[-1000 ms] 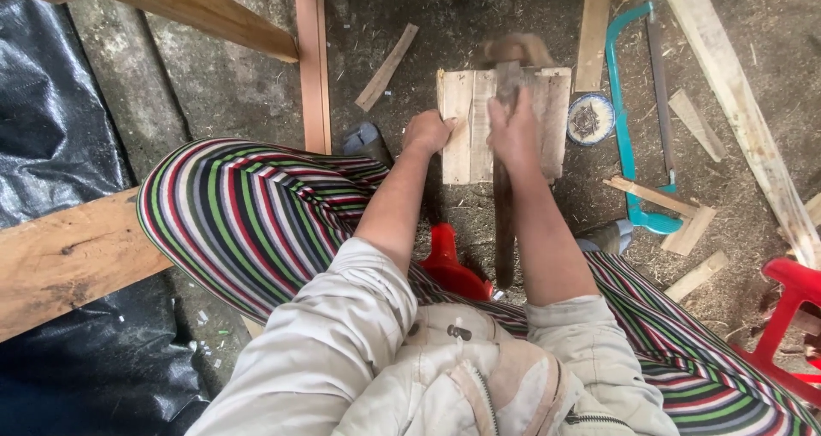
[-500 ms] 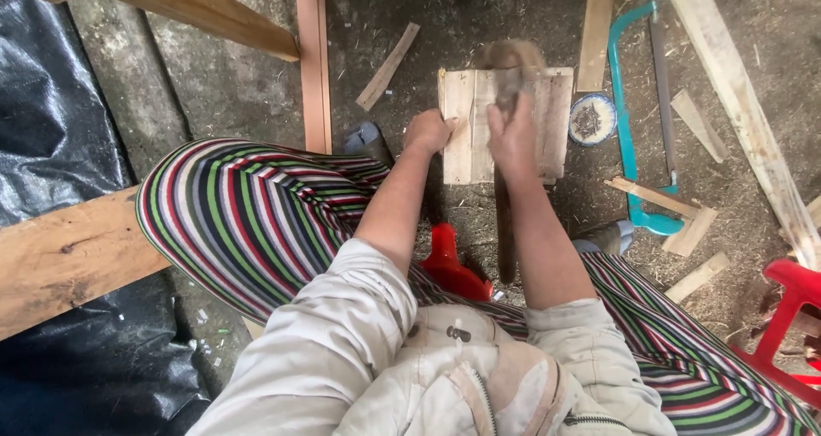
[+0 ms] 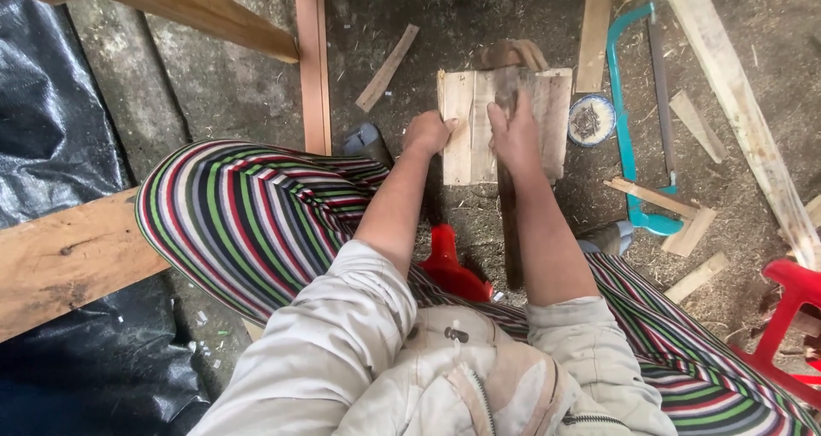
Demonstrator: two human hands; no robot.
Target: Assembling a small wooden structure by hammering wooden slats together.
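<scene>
1. Dirt floor (image 3: 222,85), grey and strewn with sawdust and wood offcuts.
2. Black plastic sheet (image 3: 60,103) along the left edge.
3. Thick wooden planks (image 3: 68,261) crossing the sheet.
4. Red plastic stool (image 3: 795,316) at lower right.
5. Even daylight, soft shadows.

Dirt floor (image 3: 222,85), wood slats (image 3: 505,124), teal bow saw (image 3: 629,120), nail dish (image 3: 591,120)

Teal bow saw (image 3: 629,137) lying right of my workspace, small round dish (image 3: 591,120) sitting beside it, black plastic sheet (image 3: 51,103) covering frame left, red stool (image 3: 791,316) showing lower right.
</scene>
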